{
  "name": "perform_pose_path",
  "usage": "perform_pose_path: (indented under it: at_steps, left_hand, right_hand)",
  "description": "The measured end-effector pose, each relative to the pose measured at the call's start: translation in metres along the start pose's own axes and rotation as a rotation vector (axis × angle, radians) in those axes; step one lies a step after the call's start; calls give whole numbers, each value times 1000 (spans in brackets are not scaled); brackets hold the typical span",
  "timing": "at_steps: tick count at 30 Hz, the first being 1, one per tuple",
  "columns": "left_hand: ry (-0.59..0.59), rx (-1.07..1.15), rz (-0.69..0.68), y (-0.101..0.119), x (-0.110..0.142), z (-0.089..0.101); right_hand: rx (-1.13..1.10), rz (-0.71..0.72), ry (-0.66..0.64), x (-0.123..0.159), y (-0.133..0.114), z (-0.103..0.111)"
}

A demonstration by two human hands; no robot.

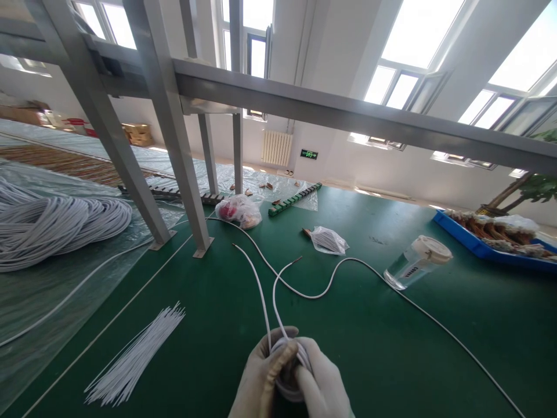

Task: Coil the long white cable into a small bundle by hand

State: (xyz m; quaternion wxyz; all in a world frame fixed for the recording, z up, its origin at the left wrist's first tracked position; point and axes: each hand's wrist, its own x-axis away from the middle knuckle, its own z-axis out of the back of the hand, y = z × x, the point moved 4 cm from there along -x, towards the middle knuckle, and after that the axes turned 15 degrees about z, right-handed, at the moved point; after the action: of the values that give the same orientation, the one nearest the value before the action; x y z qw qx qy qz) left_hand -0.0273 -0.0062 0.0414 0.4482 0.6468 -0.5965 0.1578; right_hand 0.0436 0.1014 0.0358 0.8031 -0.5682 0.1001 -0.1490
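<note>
Both hands wind white wire

The left hand point(256, 377) and right hand point(324, 386) have fingers pinching a wire coil point(290, 363) (cup point(416, 261) label too blurry).

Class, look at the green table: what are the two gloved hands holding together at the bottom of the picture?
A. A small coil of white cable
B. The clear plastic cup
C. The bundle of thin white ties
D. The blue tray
A: the left hand and right hand are wrapped around a small coil of white cable, while the clear plastic cup, the bundle of thin white ties and the blue tray lie untouched elsewhere on the table.
</note>
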Motion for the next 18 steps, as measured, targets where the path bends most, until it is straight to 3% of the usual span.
perform_pose_path:
  at_steps: [2,9,18]
  left_hand:
    - [-29,0,-11,1,-1,2]
    - [-11,-62,28,7,4,-2]
    - [-53,-135,-62,11,0,-1]
  right_hand:
    - [-49,-33,2,1,5,0]
    - [124,-95,78,11,1,-1]
    - [286,-51,85,9,7,-3]
